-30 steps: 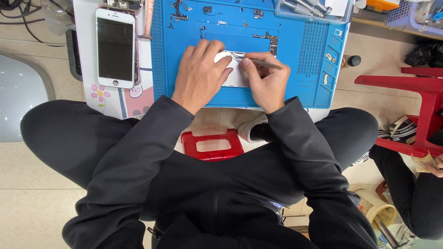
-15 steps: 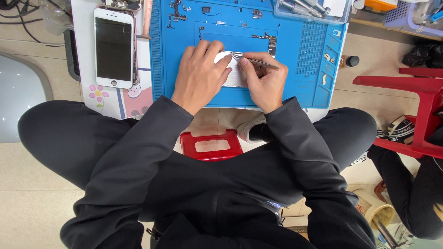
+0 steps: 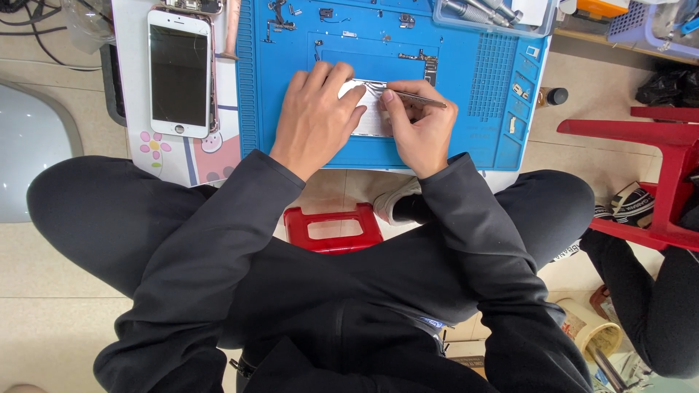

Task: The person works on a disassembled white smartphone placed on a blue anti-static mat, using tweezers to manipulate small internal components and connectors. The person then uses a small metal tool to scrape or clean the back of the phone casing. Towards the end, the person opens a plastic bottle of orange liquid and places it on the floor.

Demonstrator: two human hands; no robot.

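Note:
A blue repair mat (image 3: 466, 138) lies on a low white table. On it rests a small silver phone part (image 3: 368, 113), mostly covered by my hands. My left hand (image 3: 314, 116) presses flat on the part's left side, fingers spread over it. My right hand (image 3: 422, 127) grips thin metal tweezers (image 3: 419, 100) whose tip touches the top of the part. Small screws and loose components (image 3: 426, 65) lie scattered on the mat's far side.
A white smartphone (image 3: 179, 73) lies face up left of the mat. A clear tray of tools (image 3: 488, 14) sits at the far right corner. A red stool (image 3: 331, 229) is under me, a red chair (image 3: 655, 167) and another person's leg (image 3: 655, 306) at right.
The view has shifted slightly. Both hands stay on the part, with the tweezers held in nearly the same spot.

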